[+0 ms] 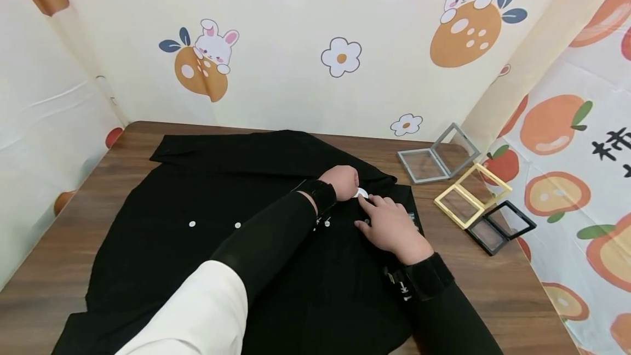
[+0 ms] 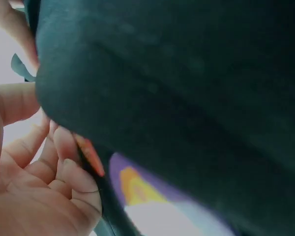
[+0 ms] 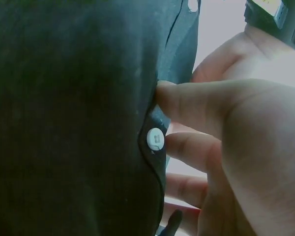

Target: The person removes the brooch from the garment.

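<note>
A black shirt [image 1: 162, 196] with white buttons is spread across the wooden table. My left hand [image 1: 340, 182] pinches the edge of its cloth near the collar end; in the left wrist view, thumb and fingertips meet at that edge. Beside it, my right hand [image 1: 391, 226] holds the same edge between thumb and fingers, close to a white button [image 3: 156, 139]. A small white patch [image 1: 362, 193] shows between the two hands. Other buttons, such as this button [image 1: 192, 224], lie in a row along the front. Cloth hides some fingertips.
Three hinged square frames stand at the table's right side: a grey frame [image 1: 421, 164], a yellow frame [image 1: 460, 193] and a black frame [image 1: 498, 229]. Printed fabric [image 1: 291, 26] hangs behind the table [image 1: 473, 284] and at both sides.
</note>
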`<state>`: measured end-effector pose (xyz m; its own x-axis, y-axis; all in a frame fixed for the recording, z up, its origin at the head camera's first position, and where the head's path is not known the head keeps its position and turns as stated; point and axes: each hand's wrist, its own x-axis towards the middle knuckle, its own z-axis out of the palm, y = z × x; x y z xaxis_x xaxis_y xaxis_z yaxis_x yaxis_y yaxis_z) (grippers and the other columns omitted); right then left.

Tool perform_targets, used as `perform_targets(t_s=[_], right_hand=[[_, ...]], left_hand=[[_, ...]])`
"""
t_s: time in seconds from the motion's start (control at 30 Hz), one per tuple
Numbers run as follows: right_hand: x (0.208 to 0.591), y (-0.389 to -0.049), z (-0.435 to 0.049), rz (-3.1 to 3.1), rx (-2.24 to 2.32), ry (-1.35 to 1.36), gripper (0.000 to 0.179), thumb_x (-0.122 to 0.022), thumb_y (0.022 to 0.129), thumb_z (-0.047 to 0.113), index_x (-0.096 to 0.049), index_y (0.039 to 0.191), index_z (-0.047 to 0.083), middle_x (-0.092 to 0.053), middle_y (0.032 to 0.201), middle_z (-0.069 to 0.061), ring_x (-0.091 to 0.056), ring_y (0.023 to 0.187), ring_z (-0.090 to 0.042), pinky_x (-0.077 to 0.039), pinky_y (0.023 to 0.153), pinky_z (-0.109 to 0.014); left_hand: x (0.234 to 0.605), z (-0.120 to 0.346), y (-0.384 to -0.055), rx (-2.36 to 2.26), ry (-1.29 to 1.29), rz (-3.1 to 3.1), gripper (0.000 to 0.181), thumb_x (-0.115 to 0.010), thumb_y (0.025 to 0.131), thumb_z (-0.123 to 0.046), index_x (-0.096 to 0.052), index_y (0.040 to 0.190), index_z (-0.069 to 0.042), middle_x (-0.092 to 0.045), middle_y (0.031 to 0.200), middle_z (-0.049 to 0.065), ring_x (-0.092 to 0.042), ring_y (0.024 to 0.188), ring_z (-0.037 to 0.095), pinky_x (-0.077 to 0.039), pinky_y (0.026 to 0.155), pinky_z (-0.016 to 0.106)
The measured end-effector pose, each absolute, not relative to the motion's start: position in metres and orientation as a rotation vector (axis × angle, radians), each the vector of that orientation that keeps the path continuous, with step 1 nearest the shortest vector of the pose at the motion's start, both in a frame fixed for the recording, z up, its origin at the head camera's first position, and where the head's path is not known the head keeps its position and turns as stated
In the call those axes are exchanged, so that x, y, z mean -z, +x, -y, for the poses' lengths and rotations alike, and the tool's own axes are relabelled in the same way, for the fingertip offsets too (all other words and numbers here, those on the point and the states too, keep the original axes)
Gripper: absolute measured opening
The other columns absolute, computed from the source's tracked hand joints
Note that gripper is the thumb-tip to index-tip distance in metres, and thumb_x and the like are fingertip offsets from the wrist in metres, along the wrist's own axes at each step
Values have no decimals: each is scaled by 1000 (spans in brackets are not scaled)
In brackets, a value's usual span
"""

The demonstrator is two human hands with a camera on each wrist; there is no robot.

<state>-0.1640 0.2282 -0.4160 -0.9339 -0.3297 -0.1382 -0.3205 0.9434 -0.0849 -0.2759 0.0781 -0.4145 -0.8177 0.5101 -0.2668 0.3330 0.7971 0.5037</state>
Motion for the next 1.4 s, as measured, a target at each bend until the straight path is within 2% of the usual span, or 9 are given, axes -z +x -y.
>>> perform_targets(t_s=[0.07, 0.2, 0.27, 0.33, 0.43, 0.6, 0.97, 1.4], right_hand=[[415, -164, -229, -2951, 89, -494, 64, -62, 104, 39, -44, 157, 10, -46, 154, -22, -46, 136, -43, -39, 107, -60], [414, -165, -229, -2949, 90, -498, 64, -62, 104, 39, -44, 158, 10, -45, 154, -23, -46, 136, -43, -39, 107, -60], [414, -165, -229, -2947, 88, -502, 64, -62, 104, 39, -44, 158, 10, -45, 154, -23, -46, 136, -43, -39, 107, -60], [413, -165, -228, -2944, 86, -499, 63, -62, 104, 39, -43, 158, 11, -45, 154, -23, -46, 136, -43, -39, 107, -60], [413, -164, -228, -2935, 87, -486, 64, -62, 104, 39, -43, 158, 12, -44, 155, -23, -45, 137, -43, -39, 107, -60], [412, -163, -228, -2930, 87, -487, 63, -63, 104, 39, -44, 158, 14, -44, 155, -24, -45, 137, -44, -38, 108, -60], [413, -163, -226, -2922, 84, -481, 66, -63, 104, 41, -41, 159, 12, -43, 156, -25, -44, 137, -44, -38, 108, -60], [411, -163, -228, -2897, 131, -465, 70, -64, 103, 41, -38, 161, 12, -40, 158, -25, -42, 140, -44, -37, 109, -60]], left_hand=[[414, -80, -277, -625, 646, -2593, 25, -58, 104, -11, -61, 79, -12, -50, 68, -3, -49, 59, 13, -39, 58, 23], [415, -80, -280, -615, 669, -2583, 37, -59, 101, -7, -52, 66, -14, -42, 59, -3, -43, 52, 13, -35, 52, 23], [415, -80, -280, -621, 673, -2581, 38, -59, 101, -7, -53, 64, -15, -42, 57, -3, -43, 50, 12, -35, 50, 22], [416, -79, -279, -644, 656, -2576, 34, -60, 100, -7, -58, 67, -14, -47, 58, -3, -46, 49, 12, -37, 49, 23], [418, -79, -279, -687, 626, -2574, 23, -60, 102, -10, -68, 80, -13, -57, 66, -2, -51, 53, 13, -42, 51, 23], [421, -81, -278, -723, 603, -2604, 12, -62, 103, -14, -69, 93, -12, -65, 82, -1, -58, 63, 15, -47, 58, 25], [418, -80, -275, -738, 609, -2635, 10, -64, 100, -13, -70, 93, -13, -66, 86, -1, -60, 69, 16, -49, 62, 26], [416, -78, -278, -822, 586, -2610, 15, -63, 100, -12, -69, 87, -14, -66, 80, 0, -59, 60, 17, -49, 55, 28]])
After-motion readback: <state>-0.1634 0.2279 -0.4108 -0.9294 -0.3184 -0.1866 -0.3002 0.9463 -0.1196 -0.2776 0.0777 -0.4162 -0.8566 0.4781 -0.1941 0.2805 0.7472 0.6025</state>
